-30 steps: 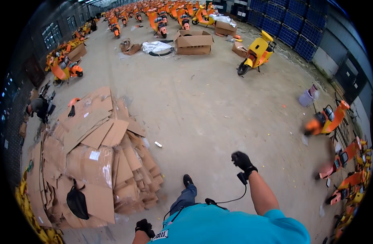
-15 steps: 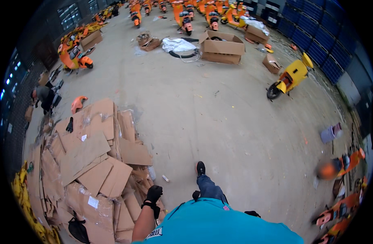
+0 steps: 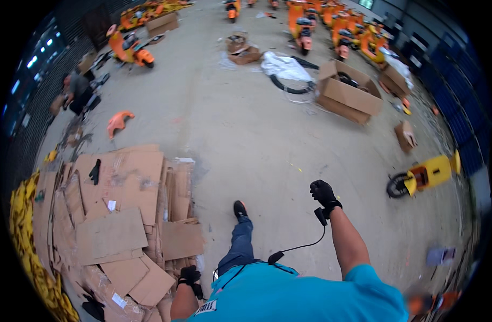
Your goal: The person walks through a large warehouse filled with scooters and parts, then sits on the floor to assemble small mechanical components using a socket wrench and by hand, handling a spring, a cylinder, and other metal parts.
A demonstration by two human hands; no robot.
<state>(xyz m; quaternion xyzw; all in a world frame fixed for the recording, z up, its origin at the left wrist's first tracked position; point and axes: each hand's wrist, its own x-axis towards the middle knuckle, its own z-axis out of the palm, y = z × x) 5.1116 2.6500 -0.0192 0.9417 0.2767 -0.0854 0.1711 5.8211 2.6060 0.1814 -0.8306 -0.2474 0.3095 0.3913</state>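
My right hand (image 3: 322, 193) is in a black glove, raised out over the concrete floor (image 3: 246, 155). Its fingers are curled into a fist with nothing showing in them. A black device (image 3: 320, 216) sits at that wrist, and a cable runs from it toward my waist. Low beside my body, my left hand (image 3: 189, 275) is also black-gloved, its fingers curled in and no object visible. It is nearest the right edge of a pile of flattened cardboard boxes (image 3: 111, 236); I cannot tell whether they touch. A loose black glove (image 3: 94, 172) lies on the pile.
An orange curved panel (image 3: 118, 123) lies beyond the pile. Ahead right stand an open carton (image 3: 348, 99) and a yellow scooter (image 3: 425, 174). Orange scooters (image 3: 302, 27) fill the back. A person (image 3: 79, 94) crouches at far left. Yellow parts (image 3: 26, 231) line the left rim.
My right hand has come into view, swinging forward. The view has turned left, and the cartons and yellow scooter sit farther right. The other leg is now forward. My left hand has dropped lower.
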